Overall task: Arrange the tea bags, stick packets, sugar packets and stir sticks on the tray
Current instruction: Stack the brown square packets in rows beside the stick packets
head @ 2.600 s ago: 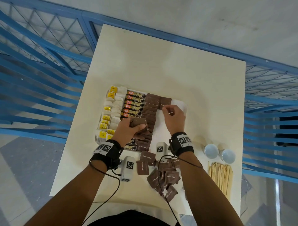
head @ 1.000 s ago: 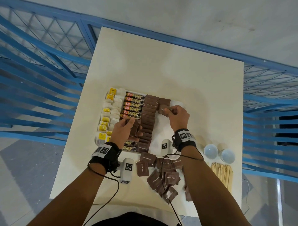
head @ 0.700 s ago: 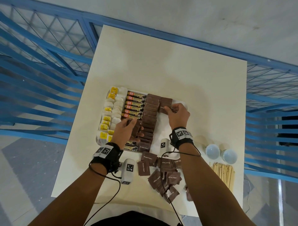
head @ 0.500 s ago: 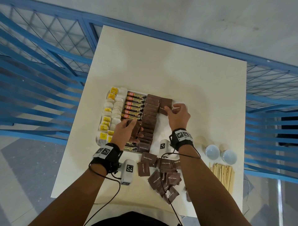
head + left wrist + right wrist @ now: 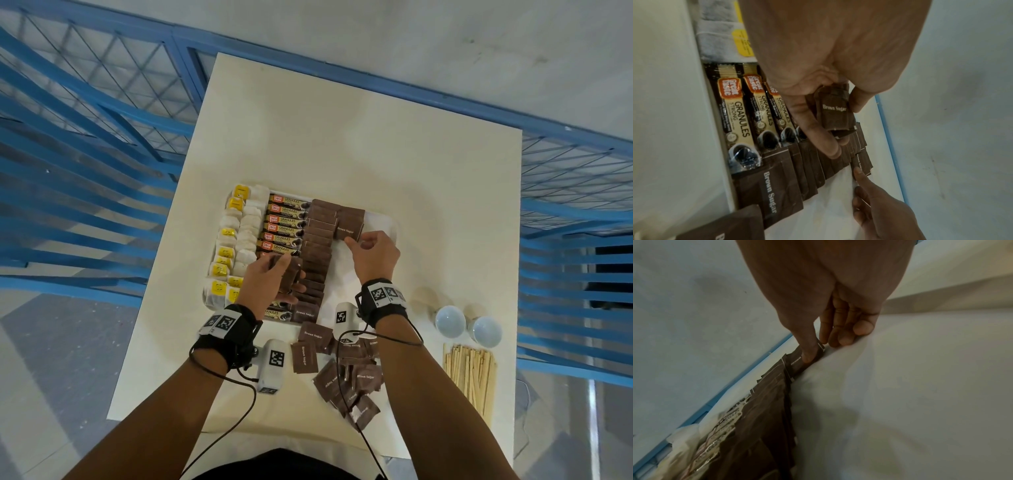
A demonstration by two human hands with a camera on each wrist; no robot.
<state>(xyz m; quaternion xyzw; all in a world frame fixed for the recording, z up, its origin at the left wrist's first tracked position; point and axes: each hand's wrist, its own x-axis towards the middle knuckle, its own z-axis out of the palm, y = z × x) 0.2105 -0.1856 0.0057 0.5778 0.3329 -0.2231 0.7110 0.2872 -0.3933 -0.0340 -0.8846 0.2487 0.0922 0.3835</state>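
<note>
Brown sugar packets (image 5: 318,255) lie in an overlapping column down the middle of the white rectangular tray (image 5: 383,219), which sits on the cream-coloured table (image 5: 359,144). Left of that column runs a row of dark coffee stick packets labelled "Granules" (image 5: 286,222), and further left the white tea bags with yellow tags (image 5: 236,246) fill the tray's left side. At the tray's far end a second column has begun with 1 brown packet reading "Brown Sugar" (image 5: 349,229); the right hand (image 5: 375,255) pinches its near corner, thumb on top, its grip narrow. The left hand (image 5: 270,284) hovers over the stick packets and holds a small stack of brown sugar packets (image 5: 835,112) between thumb and curled fingers. More loose brown packets (image 5: 346,373) lie scattered on the table near the person, under the wrists. To the right stand 2 small white cups (image 5: 467,327), with a bundle of pale wooden stir sticks (image 5: 469,377) just beside them.
</note>
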